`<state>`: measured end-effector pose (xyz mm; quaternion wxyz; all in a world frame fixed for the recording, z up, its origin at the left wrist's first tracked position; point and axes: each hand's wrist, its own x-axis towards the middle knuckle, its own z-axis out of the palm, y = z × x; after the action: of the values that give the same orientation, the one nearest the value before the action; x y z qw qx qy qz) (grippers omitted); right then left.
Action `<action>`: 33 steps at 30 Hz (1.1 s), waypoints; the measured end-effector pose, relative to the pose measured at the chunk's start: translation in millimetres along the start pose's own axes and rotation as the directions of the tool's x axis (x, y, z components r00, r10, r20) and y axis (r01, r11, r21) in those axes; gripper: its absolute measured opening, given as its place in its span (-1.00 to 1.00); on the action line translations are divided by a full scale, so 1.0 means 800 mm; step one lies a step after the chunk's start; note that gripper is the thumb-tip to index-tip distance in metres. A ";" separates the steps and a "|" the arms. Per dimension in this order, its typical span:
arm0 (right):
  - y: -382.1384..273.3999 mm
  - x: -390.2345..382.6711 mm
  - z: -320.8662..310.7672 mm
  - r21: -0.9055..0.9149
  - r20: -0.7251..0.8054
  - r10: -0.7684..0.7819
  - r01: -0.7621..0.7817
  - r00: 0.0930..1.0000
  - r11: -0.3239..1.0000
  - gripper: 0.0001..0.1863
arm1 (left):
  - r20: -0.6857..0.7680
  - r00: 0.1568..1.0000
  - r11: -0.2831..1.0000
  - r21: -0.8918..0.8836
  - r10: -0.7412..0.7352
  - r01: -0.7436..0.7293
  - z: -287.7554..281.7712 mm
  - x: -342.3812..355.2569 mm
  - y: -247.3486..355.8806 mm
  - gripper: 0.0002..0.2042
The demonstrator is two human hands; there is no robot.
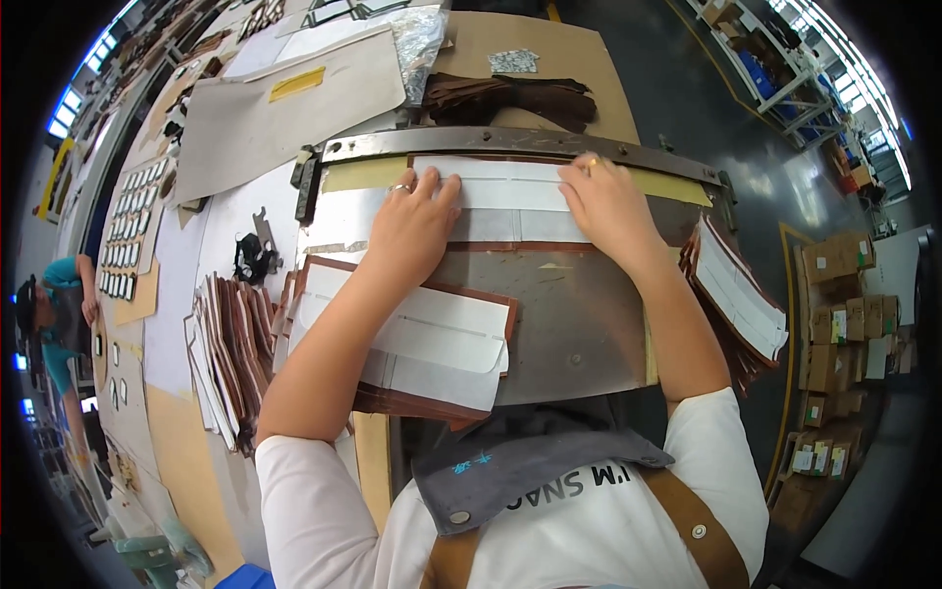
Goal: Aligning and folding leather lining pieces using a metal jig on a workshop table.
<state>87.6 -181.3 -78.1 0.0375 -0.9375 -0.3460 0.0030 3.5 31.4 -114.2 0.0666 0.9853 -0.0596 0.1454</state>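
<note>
A brown leather panel with a white backing (515, 196) lies flat on a metal work plate (564, 324), its far edge along a steel bar (471, 142). On its left part my left hand (417, 221) rests with fingers stretched out and apart. At the far right part of the same panel my right hand (613, 206) has its thumb and bent fingers together on the edge. Under my left forearm sits a pile of similar panels (422, 329). Past my right forearm hangs another stack of panels (736, 290).
An upright bundle of panels (231, 358) stands at the left, near a wrench (263, 231) and a black tangled item (253, 257). Dark brown leather (510, 98) lies beyond the bar. Cardboard boxes (834, 324) line the right. A person (59, 304) works at far left.
</note>
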 end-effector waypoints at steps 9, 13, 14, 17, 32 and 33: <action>-0.049 0.102 0.056 0.246 -0.445 -0.376 0.515 0.813 0.821 -0.77 | 0.011 0.999 0.998 -0.048 0.046 -0.045 -0.001 0.006 -0.001 -0.64; -0.059 0.108 0.052 0.243 -0.325 -0.399 0.483 0.858 0.841 -0.77 | -0.060 0.997 0.989 -0.138 -0.053 0.044 0.009 0.009 -0.014 -0.52; -0.060 0.105 0.049 0.231 -0.296 -0.402 0.474 0.866 0.850 -0.78 | -0.186 0.982 0.988 -0.155 -0.020 -0.009 0.013 0.009 -0.020 -0.47; -0.060 0.097 0.043 0.146 -0.314 -0.437 0.498 0.843 0.855 -0.81 | -0.071 0.996 0.996 -0.078 -0.051 0.046 0.010 0.009 -0.027 -0.41; 0.005 0.068 0.026 0.246 -0.031 -0.043 0.049 0.999 0.968 -0.66 | -0.075 0.937 0.824 -0.502 -0.342 0.261 0.012 0.028 -0.034 -0.66; 0.005 0.068 0.025 0.214 -0.053 -0.065 0.075 0.996 0.974 -0.66 | -0.099 0.896 0.702 -0.661 -0.433 0.266 0.014 0.030 -0.037 -0.71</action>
<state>131.2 -147.9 -97.4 0.1471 -0.9149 -0.3754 0.0177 33.5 56.5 -120.8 0.4268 0.8715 0.0934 0.2227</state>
